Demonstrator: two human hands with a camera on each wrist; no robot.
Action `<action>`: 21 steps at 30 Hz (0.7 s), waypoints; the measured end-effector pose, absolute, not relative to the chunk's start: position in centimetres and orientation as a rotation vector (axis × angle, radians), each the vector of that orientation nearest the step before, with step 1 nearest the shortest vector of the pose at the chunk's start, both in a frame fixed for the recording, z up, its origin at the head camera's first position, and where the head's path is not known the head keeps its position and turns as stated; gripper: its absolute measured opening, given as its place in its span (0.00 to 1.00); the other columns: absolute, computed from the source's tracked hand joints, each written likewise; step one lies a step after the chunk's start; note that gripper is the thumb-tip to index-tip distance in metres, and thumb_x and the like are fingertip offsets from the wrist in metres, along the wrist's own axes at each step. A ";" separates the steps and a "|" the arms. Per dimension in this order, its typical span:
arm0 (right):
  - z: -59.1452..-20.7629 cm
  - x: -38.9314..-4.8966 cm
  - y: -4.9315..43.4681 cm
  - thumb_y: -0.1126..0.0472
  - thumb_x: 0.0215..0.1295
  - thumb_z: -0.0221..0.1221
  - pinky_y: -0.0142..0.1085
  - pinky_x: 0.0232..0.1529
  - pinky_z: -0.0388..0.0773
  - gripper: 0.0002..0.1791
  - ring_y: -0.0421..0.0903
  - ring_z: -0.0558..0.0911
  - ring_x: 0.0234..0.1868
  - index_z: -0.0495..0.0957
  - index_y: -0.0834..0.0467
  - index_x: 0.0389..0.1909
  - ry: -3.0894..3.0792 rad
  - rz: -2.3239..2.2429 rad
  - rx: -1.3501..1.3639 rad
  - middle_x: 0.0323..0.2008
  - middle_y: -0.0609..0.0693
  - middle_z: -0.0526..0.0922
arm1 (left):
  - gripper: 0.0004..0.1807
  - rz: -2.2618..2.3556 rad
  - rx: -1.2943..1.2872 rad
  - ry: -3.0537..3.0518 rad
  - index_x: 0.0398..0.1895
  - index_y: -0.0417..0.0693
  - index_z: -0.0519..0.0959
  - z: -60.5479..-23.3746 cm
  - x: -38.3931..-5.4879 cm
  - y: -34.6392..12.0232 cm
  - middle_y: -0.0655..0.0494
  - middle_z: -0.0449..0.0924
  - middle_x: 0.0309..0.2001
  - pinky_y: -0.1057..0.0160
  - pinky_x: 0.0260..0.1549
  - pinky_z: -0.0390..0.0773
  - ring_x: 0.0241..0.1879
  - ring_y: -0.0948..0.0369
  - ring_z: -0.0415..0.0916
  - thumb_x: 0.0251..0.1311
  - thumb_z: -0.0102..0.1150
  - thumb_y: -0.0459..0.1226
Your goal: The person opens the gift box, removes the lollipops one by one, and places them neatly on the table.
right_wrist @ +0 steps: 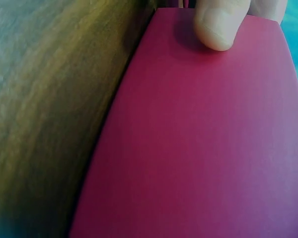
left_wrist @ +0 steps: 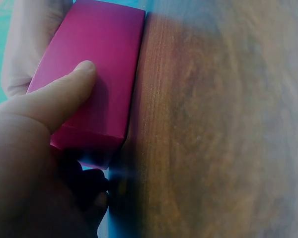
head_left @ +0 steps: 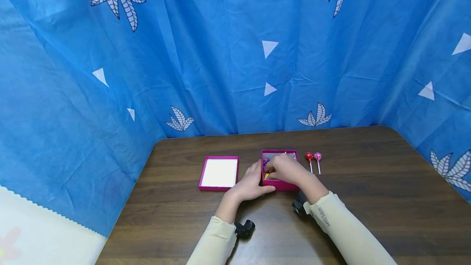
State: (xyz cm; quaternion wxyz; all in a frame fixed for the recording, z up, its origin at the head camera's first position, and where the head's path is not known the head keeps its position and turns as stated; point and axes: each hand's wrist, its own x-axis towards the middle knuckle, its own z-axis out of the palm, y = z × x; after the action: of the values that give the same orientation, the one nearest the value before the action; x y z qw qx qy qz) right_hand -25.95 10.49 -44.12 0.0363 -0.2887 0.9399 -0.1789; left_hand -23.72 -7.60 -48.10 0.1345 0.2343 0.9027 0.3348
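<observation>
A magenta box [head_left: 281, 185] stands without its lid on the wooden table, with wrapped lollipops inside. Purple [head_left: 266, 161] and yellow [head_left: 266, 176] wrappers show by its left wall. My left hand [head_left: 250, 185] grips the box's near left corner, thumb pressed on the front wall, fingers along the left side. Over the opening, my right hand [head_left: 288, 169] reaches in from the right with bent fingers by the wrappers. Whether it pinches a lollipop is hidden. In the right wrist view, the box wall [right_wrist: 188, 134] fills most of the picture, with the left thumb [right_wrist: 219, 29] on it.
The lid [head_left: 220, 171], magenta with a white inside, lies left of the box. Right of the box lie a red lollipop [head_left: 309, 157] and a pink lollipop [head_left: 317, 157], sticks toward me. A blue patterned curtain [head_left: 228, 52] hangs behind the table [head_left: 154, 216].
</observation>
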 end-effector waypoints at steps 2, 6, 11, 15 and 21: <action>-44.1 -26.0 10.5 0.58 0.56 0.72 0.47 0.54 0.83 0.11 0.49 0.88 0.46 0.90 0.53 0.42 2.882 -0.549 -0.893 0.40 0.48 0.91 | 0.57 0.967 0.682 2.615 0.80 0.40 0.40 -48.1 -23.7 -7.6 0.45 0.45 0.81 0.45 0.76 0.55 0.80 0.47 0.45 0.63 0.60 0.58; -44.1 -26.0 10.4 0.58 0.57 0.72 0.46 0.54 0.83 0.10 0.48 0.88 0.45 0.90 0.51 0.40 2.865 -0.552 -0.881 0.39 0.47 0.91 | 0.56 0.977 0.685 2.607 0.81 0.40 0.40 -48.0 -23.7 -7.6 0.45 0.45 0.81 0.44 0.76 0.55 0.80 0.47 0.45 0.63 0.61 0.57; -44.1 -26.1 10.5 0.56 0.57 0.73 0.41 0.50 0.84 0.10 0.42 0.86 0.41 0.90 0.49 0.40 2.843 -0.552 -0.896 0.37 0.44 0.91 | 0.56 0.991 0.701 2.596 0.81 0.41 0.40 -48.0 -23.6 -7.6 0.46 0.45 0.81 0.43 0.76 0.54 0.80 0.48 0.45 0.63 0.61 0.57; -44.1 -26.2 10.7 0.56 0.57 0.72 0.40 0.49 0.84 0.09 0.39 0.84 0.39 0.90 0.49 0.40 2.824 -0.547 -0.960 0.37 0.43 0.90 | 0.56 0.994 0.713 2.596 0.81 0.42 0.41 -48.0 -23.7 -7.7 0.47 0.46 0.81 0.43 0.76 0.55 0.80 0.49 0.45 0.63 0.61 0.57; -44.0 -26.4 10.8 0.57 0.57 0.72 0.44 0.53 0.82 0.11 0.41 0.84 0.43 0.89 0.49 0.42 2.797 -0.530 -1.041 0.40 0.44 0.90 | 0.57 1.000 0.698 2.583 0.81 0.42 0.39 -48.1 -23.8 -7.9 0.47 0.44 0.81 0.42 0.76 0.55 0.80 0.48 0.44 0.62 0.62 0.57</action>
State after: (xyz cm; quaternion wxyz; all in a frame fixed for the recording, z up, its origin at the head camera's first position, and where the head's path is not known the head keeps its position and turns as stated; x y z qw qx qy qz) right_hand -26.37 10.82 -44.00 0.0549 -0.3429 0.9214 -0.1746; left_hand -23.81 -7.86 -48.06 0.1422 0.2417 0.8951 0.3466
